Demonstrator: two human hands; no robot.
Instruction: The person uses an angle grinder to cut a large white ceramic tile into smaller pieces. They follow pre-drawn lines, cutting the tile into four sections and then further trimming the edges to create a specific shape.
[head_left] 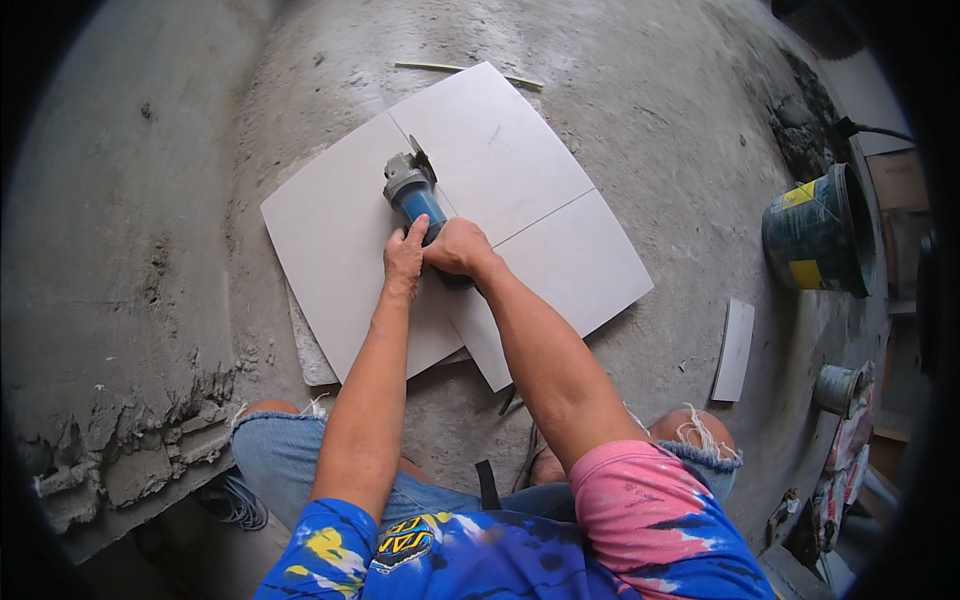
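A blue angle grinder with a grey metal head (415,190) is held over a large pale tile (350,200). Its thin cutting disc (420,158) stands on edge at a line that runs across the tile. My left hand (405,252) grips the grinder's body from the left, thumb along the blue casing. From the right, my right hand (460,246) is wrapped round the rear of the body. Another line branches from the first toward the tile's right edge. A narrow piece of tile juts out at the near side. Whether the disc is spinning cannot be told.
A dark green bucket (815,232) lies tipped on the concrete floor at the right. Nearer me is a narrow tile strip (734,350), with a small can (836,390) beyond it. A thin strip (440,68) lies behind the tile. Rough broken mortar (130,450) edges a ledge at left.
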